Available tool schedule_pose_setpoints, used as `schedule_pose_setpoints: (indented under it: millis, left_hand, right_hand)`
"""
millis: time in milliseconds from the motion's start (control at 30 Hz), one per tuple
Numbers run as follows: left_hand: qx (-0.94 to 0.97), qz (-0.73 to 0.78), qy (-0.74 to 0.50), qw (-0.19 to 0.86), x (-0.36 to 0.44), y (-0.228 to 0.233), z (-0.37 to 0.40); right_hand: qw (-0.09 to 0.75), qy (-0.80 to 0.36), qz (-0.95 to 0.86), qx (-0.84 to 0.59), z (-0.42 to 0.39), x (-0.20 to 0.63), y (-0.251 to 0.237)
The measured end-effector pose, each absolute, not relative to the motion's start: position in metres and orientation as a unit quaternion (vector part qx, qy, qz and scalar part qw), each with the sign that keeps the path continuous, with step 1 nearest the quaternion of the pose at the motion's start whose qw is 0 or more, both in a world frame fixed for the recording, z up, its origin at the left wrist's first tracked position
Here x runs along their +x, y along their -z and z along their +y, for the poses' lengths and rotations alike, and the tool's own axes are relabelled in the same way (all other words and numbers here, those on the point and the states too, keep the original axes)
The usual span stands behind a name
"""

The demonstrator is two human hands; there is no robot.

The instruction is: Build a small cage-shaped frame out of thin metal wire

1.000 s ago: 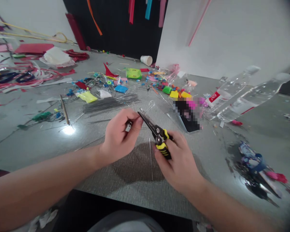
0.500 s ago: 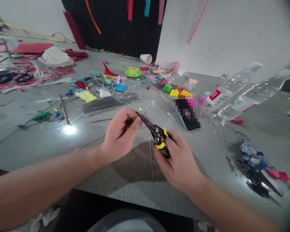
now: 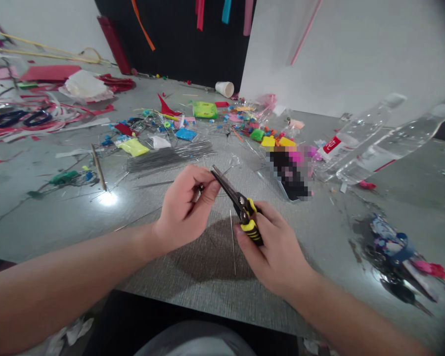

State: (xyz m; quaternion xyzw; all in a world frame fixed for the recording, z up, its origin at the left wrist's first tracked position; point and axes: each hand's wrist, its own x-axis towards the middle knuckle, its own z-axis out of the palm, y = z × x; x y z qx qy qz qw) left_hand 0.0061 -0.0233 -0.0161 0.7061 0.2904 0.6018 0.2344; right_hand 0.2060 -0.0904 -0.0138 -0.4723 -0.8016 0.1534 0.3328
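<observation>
The right hand [image 3: 276,247] is wrapped around the pliers [image 3: 242,203], which slant across the gap between the hands, tips at the left hand's thumb and forefinger. The left hand [image 3: 187,210] is curled narrow, thumb close to forefinger; whether it pinches anything cannot be told. Between the hands, nearer the right thumb, a thin wire [image 3: 233,242] shows against the surface [image 3: 193,291]. Just beyond the left hand lies a bundle of rods [image 3: 170,157]. Beyond the right hand is a phone [image 3: 289,190], partly pixelated.
</observation>
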Motion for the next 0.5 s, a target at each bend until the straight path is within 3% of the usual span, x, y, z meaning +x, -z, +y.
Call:
schedule_pose_setpoints:
  millis: [500]
  left_hand:
    - [0.522, 0.220, -0.526, 0.635, 0.001, 0.006, -0.018]
  right_hand:
    - [0.304, -0.095, -0.828, -0.462, -0.080, 0.217, 0.020]
